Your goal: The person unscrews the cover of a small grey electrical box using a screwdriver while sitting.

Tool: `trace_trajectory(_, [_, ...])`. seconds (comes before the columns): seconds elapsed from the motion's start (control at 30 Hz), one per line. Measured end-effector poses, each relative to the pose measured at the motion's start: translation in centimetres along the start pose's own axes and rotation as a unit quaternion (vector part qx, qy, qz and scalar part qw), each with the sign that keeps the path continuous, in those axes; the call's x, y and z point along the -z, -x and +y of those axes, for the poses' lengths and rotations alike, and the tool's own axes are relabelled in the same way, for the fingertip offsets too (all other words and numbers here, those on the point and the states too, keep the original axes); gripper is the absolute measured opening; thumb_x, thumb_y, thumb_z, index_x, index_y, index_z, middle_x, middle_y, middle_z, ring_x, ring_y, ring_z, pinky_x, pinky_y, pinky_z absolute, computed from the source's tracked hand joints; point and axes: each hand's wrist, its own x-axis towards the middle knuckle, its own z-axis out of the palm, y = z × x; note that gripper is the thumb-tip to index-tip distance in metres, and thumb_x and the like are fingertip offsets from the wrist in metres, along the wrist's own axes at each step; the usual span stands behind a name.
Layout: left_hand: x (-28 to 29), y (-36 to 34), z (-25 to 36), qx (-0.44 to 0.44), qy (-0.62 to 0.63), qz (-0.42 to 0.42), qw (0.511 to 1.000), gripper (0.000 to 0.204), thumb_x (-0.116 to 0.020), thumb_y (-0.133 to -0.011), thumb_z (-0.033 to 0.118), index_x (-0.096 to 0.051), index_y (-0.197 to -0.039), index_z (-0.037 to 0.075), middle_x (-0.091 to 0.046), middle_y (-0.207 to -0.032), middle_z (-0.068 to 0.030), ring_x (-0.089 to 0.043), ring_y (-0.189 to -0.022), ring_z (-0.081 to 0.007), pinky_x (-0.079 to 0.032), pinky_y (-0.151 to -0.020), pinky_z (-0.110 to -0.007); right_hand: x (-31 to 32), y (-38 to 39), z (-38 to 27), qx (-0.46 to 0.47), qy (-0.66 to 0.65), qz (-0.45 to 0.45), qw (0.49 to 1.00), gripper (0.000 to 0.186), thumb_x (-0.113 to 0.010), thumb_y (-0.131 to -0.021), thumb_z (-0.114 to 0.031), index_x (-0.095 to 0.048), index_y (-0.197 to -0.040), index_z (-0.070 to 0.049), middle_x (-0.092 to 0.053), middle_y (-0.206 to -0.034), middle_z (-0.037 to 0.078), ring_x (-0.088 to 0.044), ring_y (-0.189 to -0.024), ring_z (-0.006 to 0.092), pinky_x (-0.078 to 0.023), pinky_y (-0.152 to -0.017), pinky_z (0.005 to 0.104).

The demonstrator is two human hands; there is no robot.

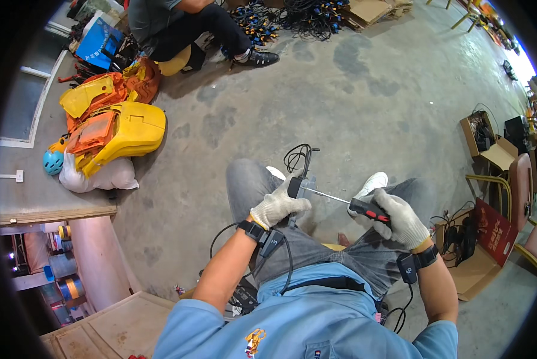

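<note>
My left hand (278, 205), in a white knit glove, is closed around a small black box-shaped device (294, 187) above my left knee. A looped black cable (295, 158) hangs from its far end. A greyish part shows at the device's right side, but I cannot make out what it is. My right hand (401, 219), gloved too, grips a screwdriver (368, 209) by its black and red handle. The thin metal shaft points left, its tip at the device. Whether the tip sits in a screw is too small to tell.
Yellow and orange plastic shells (122, 134) lie at the left by a white sack (104, 175). Another person (184, 30) sits at the far left near heaped cables (313, 18). At right stand a cardboard box (475, 272) of black items and chairs (520, 182).
</note>
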Motion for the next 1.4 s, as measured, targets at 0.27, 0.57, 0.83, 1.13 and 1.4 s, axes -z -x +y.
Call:
trace_trajectory(0.27, [0.2, -0.2, -0.1, -0.006, -0.052, 0.003, 0.999, 0.062, -0.083, -0.086, 0.018, -0.062, -0.142, 0.005, -0.066, -0.112, -0.0027, -0.064, -0.097, -0.013, -0.054, -0.085, -0.031, -1.0, -0.4, 1.6, 0.311, 0.441, 0.095, 0.836, 0.024, -0.068, -0.101, -0.013, -0.072, -0.119, 0.002, -0.065, -0.085, 0.009, -0.066, -0.077, 0.0184, -0.053, -0.075, 0.0354])
trace_trajectory(0.57, [0.0, -0.7, -0.9, -0.002, 0.06, 0.009, 0.998, 0.055, -0.08, -0.09, 0.012, -0.063, -0.142, 0.005, -0.07, -0.114, -0.0042, -0.067, -0.097, -0.0144, -0.056, -0.085, -0.032, -2.0, -0.6, 2.0, 0.179, 0.097, 0.172, 0.964, 0.042, -0.047, -0.117, -0.033, -0.071, -0.119, 0.001, -0.067, -0.093, 0.004, -0.057, -0.071, 0.0074, -0.048, -0.067, 0.0247])
trace_trajectory(0.83, [0.8, -1.1, -1.8, 0.02, 0.043, 0.022, 0.999, 0.055, -0.08, -0.09, 0.01, -0.062, -0.142, 0.005, -0.069, -0.116, -0.0047, -0.068, -0.102, -0.0152, -0.058, -0.09, -0.033, -1.3, -0.2, 1.7, 0.132, 0.171, 0.117, 0.969, 0.03, -0.058, -0.109, -0.023, -0.072, -0.122, 0.0, -0.065, -0.092, 0.003, -0.058, -0.076, 0.0085, -0.049, -0.069, 0.0262])
trace_trajectory(1.13, [0.3, -0.9, -1.4, -0.013, 0.016, 0.033, 0.999, 0.058, -0.081, -0.088, 0.011, -0.062, -0.142, 0.005, -0.069, -0.118, -0.0048, -0.068, -0.104, -0.0147, -0.058, -0.092, -0.033, -2.2, -0.4, 1.8, 0.252, 0.198, 0.182, 0.93, 0.036, -0.067, -0.105, -0.023, -0.066, -0.133, 0.0, -0.064, -0.106, 0.006, -0.062, -0.1, 0.0159, -0.054, -0.087, 0.0312])
trace_trajectory(1.4, [0.6, -1.1, -2.0, -0.024, -0.001, 0.02, 1.0, 0.081, -0.084, -0.089, 0.024, -0.049, -0.16, 0.005, -0.064, -0.11, -0.0033, -0.061, -0.092, -0.0126, -0.053, -0.084, -0.03, -1.4, -0.2, 1.6, 0.141, 0.186, 0.15, 0.961, 0.03, -0.06, -0.109, -0.02, -0.066, -0.13, 0.0, -0.063, -0.106, 0.006, -0.061, -0.09, 0.0119, -0.053, -0.081, 0.0294])
